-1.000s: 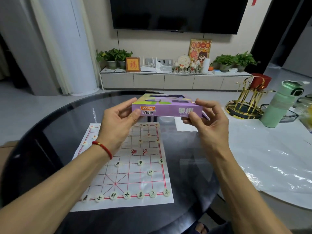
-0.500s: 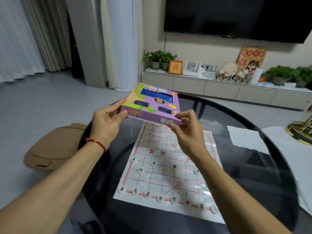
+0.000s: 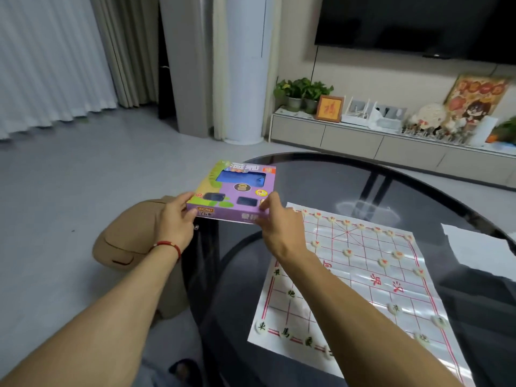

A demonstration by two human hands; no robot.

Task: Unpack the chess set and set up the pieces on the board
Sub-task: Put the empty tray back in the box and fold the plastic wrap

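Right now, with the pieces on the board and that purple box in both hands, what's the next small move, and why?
Probably set the purple cardboard box down on the dark glass table beside the white paper board. Left hand and right hand grip its near corners, and the round cream pieces already sit in rows.

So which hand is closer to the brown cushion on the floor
Left. The left hand grips the purple chess box's left corner, right above the brown cushion in this view. The right hand grips the box's right corner, over the glass table.
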